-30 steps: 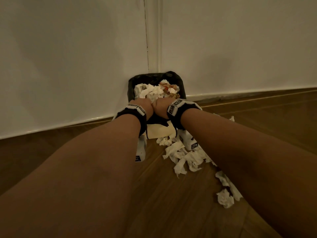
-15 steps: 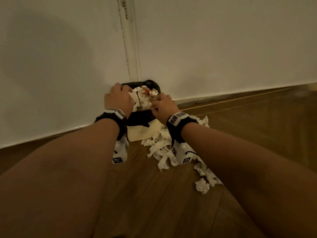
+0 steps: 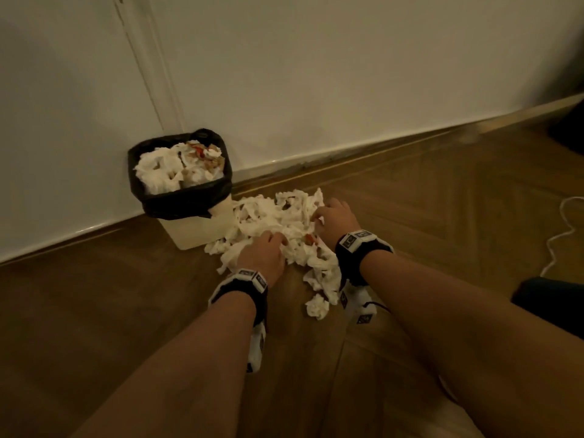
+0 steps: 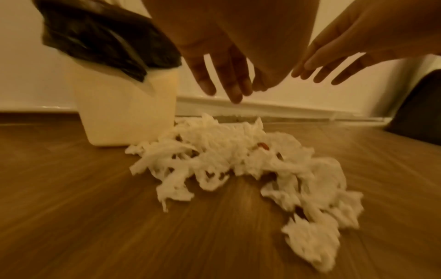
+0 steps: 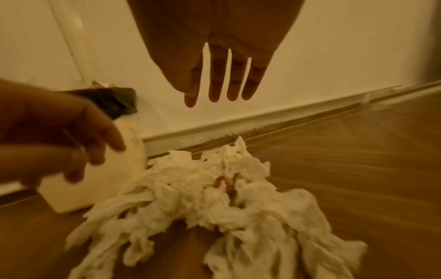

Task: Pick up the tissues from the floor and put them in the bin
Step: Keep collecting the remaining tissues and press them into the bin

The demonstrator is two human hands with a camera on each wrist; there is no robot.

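A small cream bin (image 3: pixel 189 230) with a black liner stands against the wall, heaped with white tissues (image 3: pixel 167 172). Right of it a pile of crumpled tissues (image 3: pixel 278 216) lies on the wooden floor, some with red stains. My left hand (image 3: pixel 264 249) hovers over the pile's near left part and my right hand (image 3: pixel 335 218) over its right part. In the left wrist view the left hand (image 4: pixel 222 75) has straight fingers above the pile (image 4: pixel 238 160), beside the bin (image 4: pixel 126 117). The right hand (image 5: pixel 224 75) is likewise flat and empty above the pile (image 5: pixel 203 198).
One loose tissue ball (image 3: pixel 316 306) lies nearest me. A white cable (image 3: pixel 565 229) snakes over the floor at the right, by a dark object (image 3: pixel 550 305). The white wall and its skirting board (image 3: pixel 347 150) run behind the bin.
Both hands have left the top of the bin and moved right and down over the pile on the floor. They hold nothing now.
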